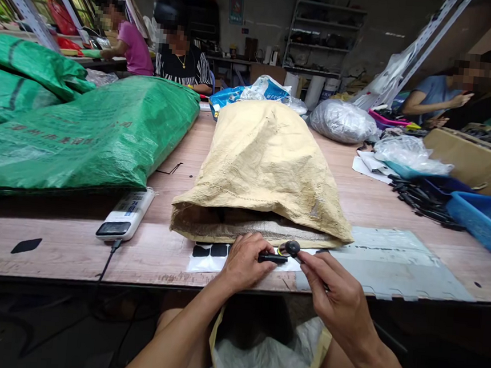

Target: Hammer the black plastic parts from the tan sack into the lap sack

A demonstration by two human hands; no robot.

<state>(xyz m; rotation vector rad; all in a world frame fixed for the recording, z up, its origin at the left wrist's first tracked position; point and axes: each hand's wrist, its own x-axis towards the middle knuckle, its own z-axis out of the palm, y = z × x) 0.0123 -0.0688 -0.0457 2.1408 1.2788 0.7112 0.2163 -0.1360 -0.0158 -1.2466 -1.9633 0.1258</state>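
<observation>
My left hand [246, 259] rests at the table's front edge, its fingers closed on a short black bar-shaped part [274, 258]. Beside it, my right hand [339, 287] pinches a small black part with a round head [292, 247], close to the bar-shaped one. I cannot tell whether the two parts touch. Under my left hand lies a white sheet with black stickers [218, 251], partly covered. Just beyond my hands a yellow woven sack [269, 157] lies with its mouth towards me; its inside is dark. A second sack [269, 352] hangs open at my lap.
Left stand green sacks [91, 130] and a white power bank [126, 214] with a cable. A grey mat [393, 263] lies right, with black parts [424, 202] and a blue basket [483, 219] beyond. Several people sit around the table's far side.
</observation>
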